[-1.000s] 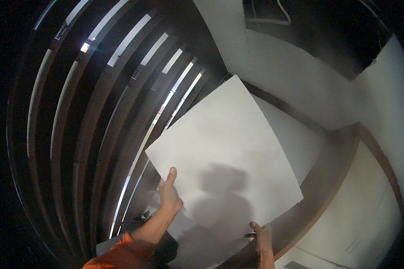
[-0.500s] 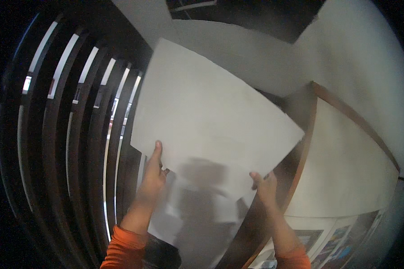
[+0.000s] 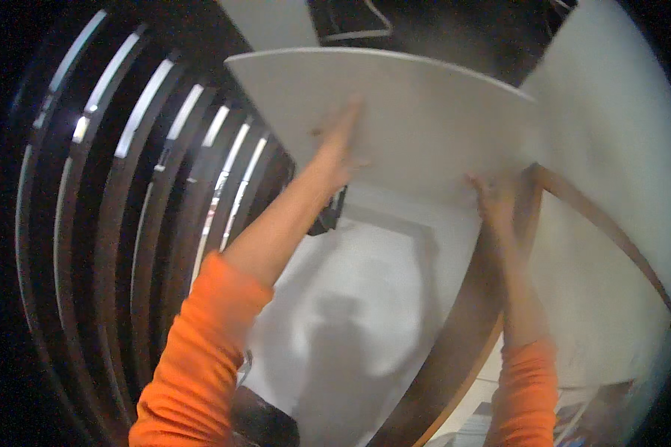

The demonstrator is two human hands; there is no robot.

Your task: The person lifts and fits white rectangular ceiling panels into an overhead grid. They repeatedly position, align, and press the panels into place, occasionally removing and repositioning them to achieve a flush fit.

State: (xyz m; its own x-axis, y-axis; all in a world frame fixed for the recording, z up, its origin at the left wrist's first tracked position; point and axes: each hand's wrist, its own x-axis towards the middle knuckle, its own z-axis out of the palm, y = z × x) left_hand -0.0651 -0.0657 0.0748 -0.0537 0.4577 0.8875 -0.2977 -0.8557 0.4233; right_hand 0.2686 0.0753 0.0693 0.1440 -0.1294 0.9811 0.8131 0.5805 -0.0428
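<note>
A large white flat panel (image 3: 417, 112) is raised overhead, its near face tilted toward me, below the dark ceiling opening. My left hand (image 3: 337, 143) presses on its underside left of centre, fingers stretched and somewhat apart, though blurred. My right hand (image 3: 493, 197) is closed at the panel's lower right edge, also blurred. Behind and below them a pale wall (image 3: 373, 276) carries my shadow, with a small dark object (image 3: 328, 220) beside it under my left hand.
Dark vertical slats (image 3: 119, 223) fill the left side. The ceiling opening (image 3: 440, 41) has a loose cable (image 3: 373, 22). On the right stand a wooden frame (image 3: 455, 328) and a cream cabinet (image 3: 589, 290) with paned doors low down. A dark object (image 3: 265, 421) sits at the bottom.
The panel has risen and tipped toward the ceiling opening, uncovering the wall behind. My left hand has moved up from its edge onto its underside; my right hand has risen with it.
</note>
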